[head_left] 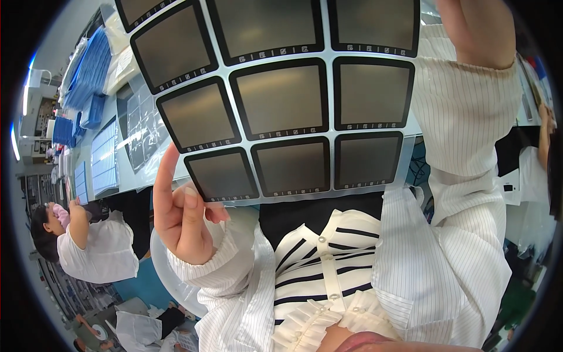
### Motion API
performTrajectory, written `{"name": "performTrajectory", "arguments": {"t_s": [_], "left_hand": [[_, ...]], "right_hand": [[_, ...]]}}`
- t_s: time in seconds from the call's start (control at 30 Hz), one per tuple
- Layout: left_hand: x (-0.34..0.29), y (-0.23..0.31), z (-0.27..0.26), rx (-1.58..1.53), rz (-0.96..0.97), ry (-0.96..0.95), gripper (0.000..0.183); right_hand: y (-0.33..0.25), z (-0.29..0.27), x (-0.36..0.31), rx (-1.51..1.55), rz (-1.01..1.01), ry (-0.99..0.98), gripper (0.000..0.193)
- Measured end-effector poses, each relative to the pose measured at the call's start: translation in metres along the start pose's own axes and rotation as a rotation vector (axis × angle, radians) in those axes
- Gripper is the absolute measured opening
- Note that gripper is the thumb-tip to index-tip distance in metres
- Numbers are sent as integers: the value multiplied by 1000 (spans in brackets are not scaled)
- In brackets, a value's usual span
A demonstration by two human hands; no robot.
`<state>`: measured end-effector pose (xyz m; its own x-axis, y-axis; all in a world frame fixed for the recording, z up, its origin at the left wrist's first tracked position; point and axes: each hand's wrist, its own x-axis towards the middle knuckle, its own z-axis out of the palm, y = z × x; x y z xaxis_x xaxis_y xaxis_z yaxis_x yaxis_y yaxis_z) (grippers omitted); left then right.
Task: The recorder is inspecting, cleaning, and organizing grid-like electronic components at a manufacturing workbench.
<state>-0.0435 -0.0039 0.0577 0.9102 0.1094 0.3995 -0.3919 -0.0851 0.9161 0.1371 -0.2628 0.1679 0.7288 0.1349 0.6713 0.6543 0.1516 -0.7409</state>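
Close in front of me a translucent sheet (329, 100) is held up, covering much of the upper middle. It carries rows of dark, glossy rectangular panels with black borders and small white marks along their lower edges. My left hand (185, 220) grips the sheet's lower left corner, with the thumb near its edge and some fingertips showing through behind it. At the top right, my right hand (460, 17) is raised beside the sheet's right side. Only its wrist and lower part show. Its fingers are cut off by the frame, so its hold is hidden.
Behind the sheet stands a table (132, 182). On its left lie a stack of blue sheets (88, 64), a clear gridded film (143, 126) and a blue-and-white striped panel (104, 155). A co-worker in white (99, 249) sits at the left. Another person's arm (545, 132) shows at the right.
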Motion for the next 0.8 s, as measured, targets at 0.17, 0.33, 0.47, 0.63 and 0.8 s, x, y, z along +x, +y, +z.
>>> {"name": "performTrajectory", "arguments": {"t_s": [0.17,0.33,0.47,0.63,0.8], "left_hand": [[-2,3,-6,2,-35,-31,49],[-3,0,-12,-9,-20,42,48],[-1,-2,-4,-6,-111,143,47],[-9,-21,-16,-242,-331,71,41],[-9,-26,-11,-380,-603,-14,53]], "right_hand": [[1,6,2,12,-8,32,18],[6,9,3,62,0,40,17],[16,6,0,68,36,54,16],[56,4,-17,147,393,1,13],[89,-15,-36,141,664,-46,12]]}}
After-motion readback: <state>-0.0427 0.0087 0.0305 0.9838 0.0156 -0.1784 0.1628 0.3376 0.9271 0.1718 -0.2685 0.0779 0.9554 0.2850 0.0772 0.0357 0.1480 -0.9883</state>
